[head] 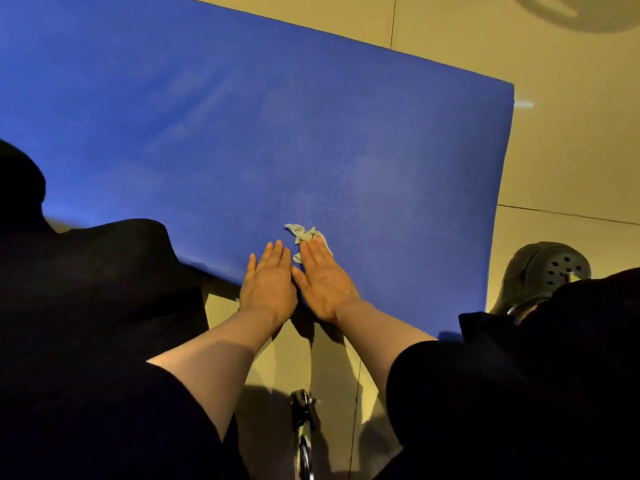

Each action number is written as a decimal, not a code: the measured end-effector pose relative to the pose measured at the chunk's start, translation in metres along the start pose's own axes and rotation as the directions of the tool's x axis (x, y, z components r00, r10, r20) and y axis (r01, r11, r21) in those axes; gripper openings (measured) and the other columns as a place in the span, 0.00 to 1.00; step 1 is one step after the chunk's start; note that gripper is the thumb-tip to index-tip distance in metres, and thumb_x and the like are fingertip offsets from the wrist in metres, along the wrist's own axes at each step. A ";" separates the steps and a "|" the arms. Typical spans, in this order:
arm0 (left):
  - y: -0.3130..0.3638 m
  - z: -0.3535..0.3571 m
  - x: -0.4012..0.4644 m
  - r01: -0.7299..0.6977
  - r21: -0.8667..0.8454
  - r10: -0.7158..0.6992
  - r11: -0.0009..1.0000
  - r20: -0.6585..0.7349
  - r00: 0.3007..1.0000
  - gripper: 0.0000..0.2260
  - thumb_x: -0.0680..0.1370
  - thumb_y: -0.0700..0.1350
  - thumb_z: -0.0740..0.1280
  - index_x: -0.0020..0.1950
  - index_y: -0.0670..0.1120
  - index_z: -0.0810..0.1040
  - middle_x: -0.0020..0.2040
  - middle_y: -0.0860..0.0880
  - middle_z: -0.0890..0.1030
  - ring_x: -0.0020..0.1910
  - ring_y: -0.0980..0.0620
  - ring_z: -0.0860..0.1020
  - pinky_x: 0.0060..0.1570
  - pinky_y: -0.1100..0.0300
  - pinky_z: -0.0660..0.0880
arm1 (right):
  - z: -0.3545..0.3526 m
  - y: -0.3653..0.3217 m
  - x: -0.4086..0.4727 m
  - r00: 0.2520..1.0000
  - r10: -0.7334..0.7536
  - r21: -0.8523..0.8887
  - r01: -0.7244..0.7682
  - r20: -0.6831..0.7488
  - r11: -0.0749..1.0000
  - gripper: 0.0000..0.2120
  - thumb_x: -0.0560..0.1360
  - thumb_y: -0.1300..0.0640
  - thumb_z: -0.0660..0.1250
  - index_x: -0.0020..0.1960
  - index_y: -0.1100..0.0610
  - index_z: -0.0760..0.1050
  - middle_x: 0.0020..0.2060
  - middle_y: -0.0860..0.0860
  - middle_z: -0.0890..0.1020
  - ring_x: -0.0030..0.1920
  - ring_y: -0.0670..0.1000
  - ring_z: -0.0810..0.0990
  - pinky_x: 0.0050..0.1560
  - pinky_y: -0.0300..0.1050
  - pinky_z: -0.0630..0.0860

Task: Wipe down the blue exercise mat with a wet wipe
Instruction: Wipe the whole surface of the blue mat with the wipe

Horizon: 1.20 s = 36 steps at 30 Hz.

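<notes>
Both hands flat, side by side near front edge of blue mat (242, 133). Right hand (323, 284) fingers straight, pressing crumpled wet wipe (304, 235); wipe pokes out past fingertips, lies on mat. Left hand (268, 282) fingers straight, palm down on mat, just beside wipe, holding nothing. Mat on tiled floor (571, 150), long axis running left to right, right end edge visible, wide open blue beyond hands. Dark shoe (550, 268) right of mat.

Probably home or gym room: glossy beige floor tiles (571, 150), blue exercise mat (242, 133) laid out.
</notes>
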<state>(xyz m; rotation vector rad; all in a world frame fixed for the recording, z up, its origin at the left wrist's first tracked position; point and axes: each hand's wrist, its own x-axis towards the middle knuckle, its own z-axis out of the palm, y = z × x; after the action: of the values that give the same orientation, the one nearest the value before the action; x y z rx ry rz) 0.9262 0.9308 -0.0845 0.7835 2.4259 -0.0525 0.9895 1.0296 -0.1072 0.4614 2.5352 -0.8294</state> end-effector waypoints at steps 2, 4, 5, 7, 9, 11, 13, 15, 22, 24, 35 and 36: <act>0.000 -0.001 -0.002 -0.003 0.021 0.003 1.000 0.001 1.000 0.27 0.84 0.44 0.55 0.80 0.44 0.46 0.80 0.47 0.45 0.79 0.50 0.43 0.75 0.51 0.40 | -0.002 0.010 -0.010 0.999 -0.014 -0.011 0.013 -0.033 1.000 0.29 0.84 0.48 0.47 0.79 0.60 0.42 0.79 0.53 0.43 0.78 0.49 0.41 0.74 0.40 0.38; 0.000 -0.004 -0.001 -0.010 0.017 0.010 1.000 -0.013 1.000 0.28 0.83 0.44 0.56 0.80 0.43 0.47 0.80 0.47 0.46 0.79 0.49 0.43 0.75 0.50 0.41 | -0.004 0.031 -0.020 0.988 0.089 0.033 -0.085 -0.128 0.996 0.29 0.84 0.47 0.49 0.79 0.59 0.45 0.79 0.52 0.46 0.78 0.48 0.43 0.76 0.40 0.44; 0.000 -0.004 -0.001 -0.014 0.008 0.014 1.000 -0.016 1.000 0.28 0.83 0.44 0.57 0.80 0.43 0.47 0.80 0.47 0.46 0.79 0.49 0.44 0.75 0.50 0.41 | -0.002 0.039 -0.025 0.972 0.164 0.057 -0.157 -0.170 0.986 0.29 0.84 0.47 0.49 0.79 0.58 0.46 0.79 0.52 0.47 0.78 0.48 0.44 0.77 0.42 0.46; -0.001 -0.003 -0.002 -0.023 -0.001 0.023 1.000 -0.018 1.000 0.29 0.83 0.43 0.58 0.80 0.43 0.48 0.80 0.46 0.47 0.79 0.48 0.44 0.75 0.50 0.42 | 0.006 0.037 -0.034 0.956 0.219 0.091 -0.204 -0.195 0.975 0.30 0.84 0.48 0.51 0.79 0.58 0.45 0.79 0.53 0.47 0.78 0.50 0.43 0.77 0.45 0.47; -0.002 -0.002 -0.005 -0.038 -0.014 0.038 0.999 0.002 0.999 0.30 0.82 0.42 0.59 0.80 0.43 0.48 0.80 0.46 0.46 0.79 0.49 0.44 0.75 0.50 0.41 | 0.016 0.014 -0.039 0.985 0.100 0.165 -0.075 -0.143 0.983 0.31 0.83 0.52 0.54 0.80 0.56 0.42 0.79 0.52 0.45 0.78 0.50 0.41 0.77 0.45 0.44; -0.005 -0.002 -0.006 -0.050 -0.045 0.051 0.998 0.015 0.999 0.32 0.80 0.39 0.62 0.80 0.44 0.49 0.80 0.47 0.47 0.79 0.49 0.44 0.75 0.52 0.39 | 0.023 -0.008 -0.041 0.999 -0.019 0.123 0.024 -0.041 0.992 0.32 0.83 0.54 0.54 0.79 0.57 0.40 0.79 0.52 0.41 0.78 0.50 0.39 0.77 0.44 0.40; -0.008 -0.003 -0.006 -0.064 -0.061 0.064 0.996 -0.001 0.998 0.32 0.79 0.36 0.62 0.80 0.44 0.50 0.80 0.47 0.47 0.79 0.50 0.44 0.75 0.53 0.39 | 0.024 -0.004 -0.045 0.997 -0.071 0.055 0.073 -0.034 0.996 0.31 0.83 0.55 0.55 0.79 0.58 0.41 0.78 0.52 0.41 0.78 0.50 0.40 0.77 0.42 0.41; -0.009 -0.002 -0.006 -0.069 -0.040 0.068 0.997 -0.016 0.998 0.32 0.79 0.34 0.61 0.80 0.44 0.49 0.80 0.47 0.47 0.79 0.50 0.44 0.75 0.53 0.39 | 0.022 0.015 -0.057 0.996 -0.050 0.006 0.051 -0.079 0.999 0.31 0.83 0.56 0.55 0.79 0.57 0.43 0.79 0.51 0.43 0.78 0.49 0.42 0.77 0.42 0.45; 0.007 0.012 -0.008 -0.168 0.011 0.168 0.986 -0.057 0.984 0.31 0.80 0.34 0.59 0.80 0.43 0.49 0.80 0.46 0.48 0.79 0.50 0.46 0.75 0.54 0.39 | 0.025 0.011 -0.089 0.975 0.183 -0.026 -0.188 -0.123 0.982 0.30 0.84 0.51 0.50 0.78 0.62 0.39 0.78 0.56 0.40 0.78 0.53 0.37 0.74 0.42 0.34; 0.014 0.018 -0.012 -0.188 -0.061 0.186 0.980 -0.039 0.982 0.27 0.82 0.36 0.56 0.79 0.43 0.51 0.80 0.46 0.49 0.79 0.52 0.46 0.75 0.57 0.40 | 0.029 -0.013 -0.081 0.998 0.040 -0.044 -0.043 -0.057 0.998 0.30 0.84 0.51 0.50 0.78 0.62 0.38 0.78 0.56 0.39 0.77 0.53 0.35 0.73 0.42 0.31; 0.025 0.032 -0.012 -0.126 0.003 0.126 0.992 -0.071 0.990 0.27 0.84 0.45 0.57 0.80 0.43 0.47 0.80 0.46 0.47 0.79 0.49 0.45 0.75 0.54 0.39 | 0.044 0.032 -0.106 0.973 0.199 -0.042 -0.205 -0.115 0.978 0.31 0.83 0.45 0.47 0.79 0.58 0.40 0.78 0.53 0.40 0.77 0.50 0.36 0.76 0.44 0.37; 0.027 0.033 -0.011 -0.118 0.009 0.118 0.993 -0.071 0.990 0.27 0.84 0.44 0.57 0.79 0.43 0.47 0.80 0.46 0.47 0.79 0.49 0.45 0.75 0.54 0.39 | 0.043 0.029 -0.093 0.983 0.152 -0.029 -0.156 -0.104 0.987 0.31 0.84 0.45 0.47 0.79 0.58 0.40 0.78 0.53 0.40 0.77 0.50 0.36 0.77 0.44 0.38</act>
<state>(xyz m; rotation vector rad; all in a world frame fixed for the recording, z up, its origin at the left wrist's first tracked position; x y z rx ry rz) 0.9649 0.9402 -0.1026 0.9447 2.4417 0.0158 1.0934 1.0090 -0.1063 0.6943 2.5630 -0.7177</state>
